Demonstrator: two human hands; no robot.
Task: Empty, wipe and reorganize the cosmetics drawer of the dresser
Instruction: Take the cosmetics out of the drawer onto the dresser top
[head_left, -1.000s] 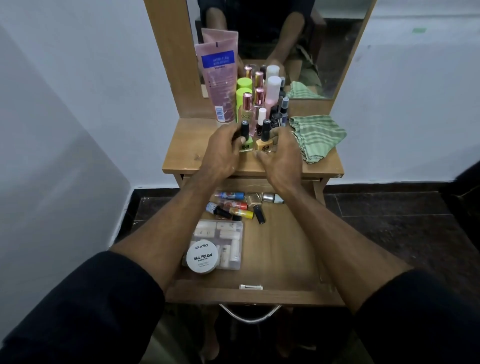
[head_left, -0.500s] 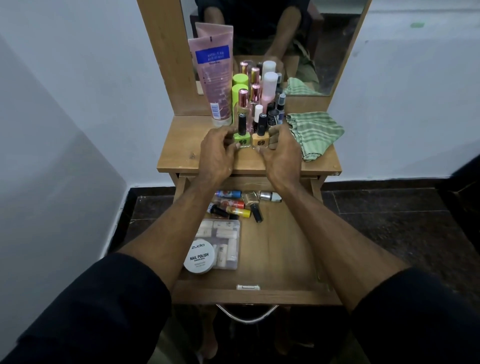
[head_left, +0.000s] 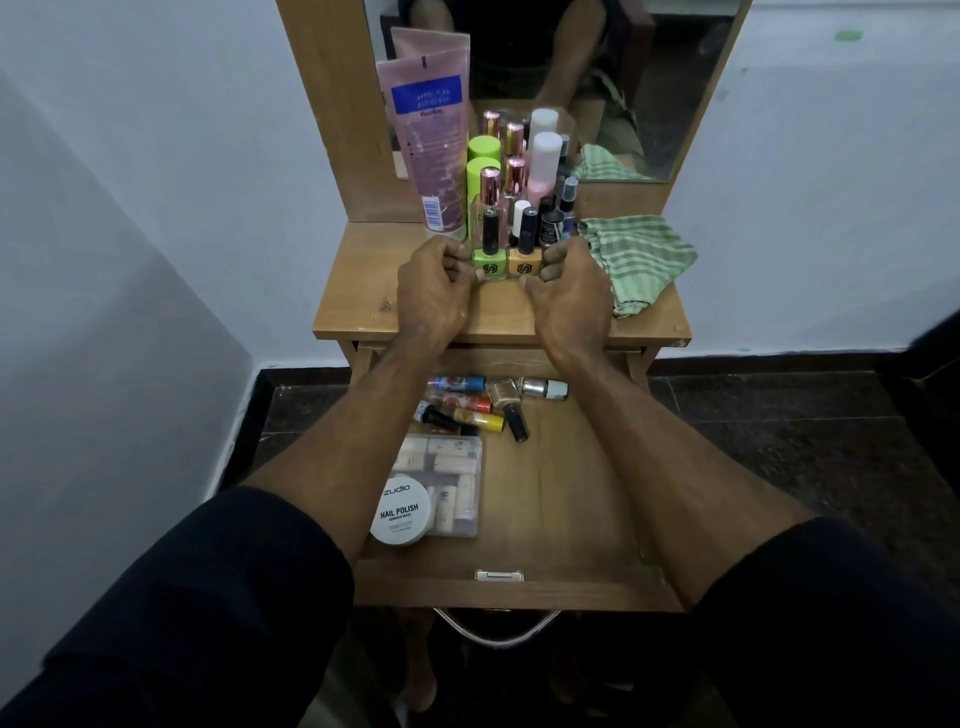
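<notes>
On the wooden worktop (head_left: 363, 306) above the open wooden drawer (head_left: 571, 493), the left hand (head_left: 434, 291) pinches the green square nail polish bottle (head_left: 490, 262) and the right hand (head_left: 569, 293) the orange one (head_left: 523, 261), both arms stretched forward, and a careless nudge could topple the crowded bottles behind

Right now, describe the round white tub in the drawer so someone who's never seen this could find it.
Start at the open drawer pulled out below the dresser top. In its front left corner lies a clear plastic box, and the round white tub rests partly on it. It alone has a flat white lid printed "NAIL POLISH"; the other drawer items are small bottles and tubes.
</notes>
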